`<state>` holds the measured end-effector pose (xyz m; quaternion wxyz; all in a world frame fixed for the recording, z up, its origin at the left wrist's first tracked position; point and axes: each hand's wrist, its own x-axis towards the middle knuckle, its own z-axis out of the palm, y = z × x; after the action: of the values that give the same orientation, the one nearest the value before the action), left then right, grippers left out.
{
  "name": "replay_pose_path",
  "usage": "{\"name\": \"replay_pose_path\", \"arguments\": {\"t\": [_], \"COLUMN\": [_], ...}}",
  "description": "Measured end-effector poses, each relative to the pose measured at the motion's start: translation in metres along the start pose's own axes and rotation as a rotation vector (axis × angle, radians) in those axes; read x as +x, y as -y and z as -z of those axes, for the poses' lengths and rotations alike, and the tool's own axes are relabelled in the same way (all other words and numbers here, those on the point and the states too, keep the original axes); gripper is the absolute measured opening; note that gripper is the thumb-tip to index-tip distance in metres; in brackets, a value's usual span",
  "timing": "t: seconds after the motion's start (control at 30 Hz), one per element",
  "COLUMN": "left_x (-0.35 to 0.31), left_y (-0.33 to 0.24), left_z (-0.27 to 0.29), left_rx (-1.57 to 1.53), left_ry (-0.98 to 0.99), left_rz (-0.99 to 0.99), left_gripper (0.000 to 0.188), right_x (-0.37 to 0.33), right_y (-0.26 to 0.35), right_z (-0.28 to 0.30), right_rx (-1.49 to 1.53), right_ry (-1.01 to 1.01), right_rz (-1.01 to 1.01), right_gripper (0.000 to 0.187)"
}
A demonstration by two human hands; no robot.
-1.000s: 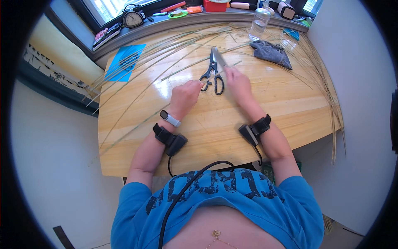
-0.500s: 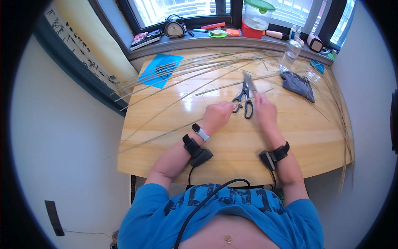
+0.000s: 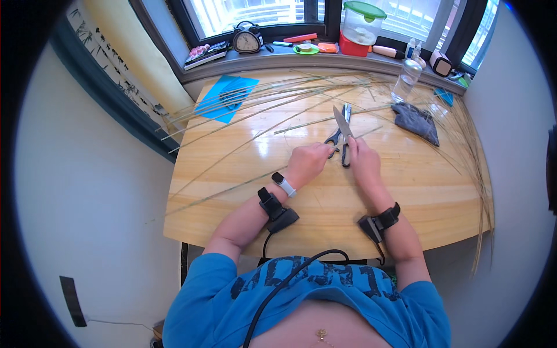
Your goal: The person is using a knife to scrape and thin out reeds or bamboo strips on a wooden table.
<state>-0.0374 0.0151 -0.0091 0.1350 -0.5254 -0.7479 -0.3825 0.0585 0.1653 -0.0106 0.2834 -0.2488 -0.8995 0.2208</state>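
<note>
Head view, right hand gripping knife, tub holding white contents

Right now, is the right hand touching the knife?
Touching. The head view shows the right hand closed on the knife, its blade jutting out ahead of the grip.

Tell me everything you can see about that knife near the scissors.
The knife has a broad, grey, metallic-looking blade tapering to a point. The right hand grips it, hiding most or all of the handle. It's held over the wooden table, its tip pointing away from the person and slightly left. The blade partly covers the scissors; whether they touch is unclear.
</note>
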Motion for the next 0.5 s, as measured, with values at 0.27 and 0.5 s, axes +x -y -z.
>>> {"name": "replay_pose_path", "arguments": {"t": [0.27,0.5], "left_x": [0.001,-0.001], "left_y": [0.0,-0.002], "left_z": [0.003,0.004], "left_rx": [0.034,0.007], "left_ry": [-0.009,0.015], "left_rz": [0.024,0.076], "left_gripper": [0.014,0.015], "right_x": [0.009,0.022], "right_y": [-0.019,-0.017], "right_z": [0.003,0.013], "right_rx": [0.111,0.13], "right_ry": [-0.018,0.056], "right_rz": [-0.073,-0.123], "right_gripper": [0.037,0.037]}}
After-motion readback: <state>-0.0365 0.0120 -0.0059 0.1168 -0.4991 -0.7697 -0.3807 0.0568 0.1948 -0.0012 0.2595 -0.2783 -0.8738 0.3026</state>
